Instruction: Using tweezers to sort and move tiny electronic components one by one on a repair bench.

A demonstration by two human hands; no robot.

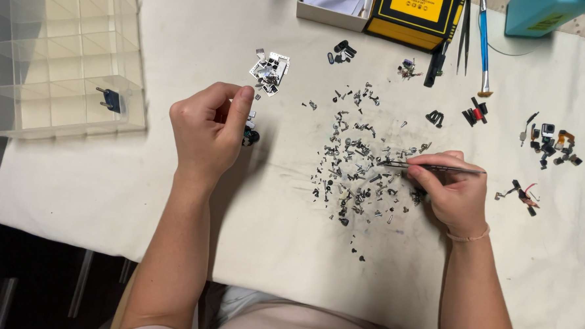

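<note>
Item one: our right hand (452,191), fingers pinched together on slim metal tweezers (430,167), tips lying in the scatter of tiny screws (358,170) spread over the white cloth (269,249) on the desk.

Item two: our left hand (208,131), curled closed with thumb pressed to forefinger; what it pinches we cannot tell. A small dark part (250,136) sits just beside it, and silver shield plates (269,70) lie just above it.

Item three: clear plastic compartment organiser (54,49), far left, one near cell holding a single blue part (111,100); the other cells look bare.

Item four: open white box (328,13) at the top edge, contents unclear, touching a yellow-and-black case (417,15).

Item five: blue-handled tool (484,41), black clips (475,114), and small camera modules (551,144) at right, well apart from the screws.
</note>
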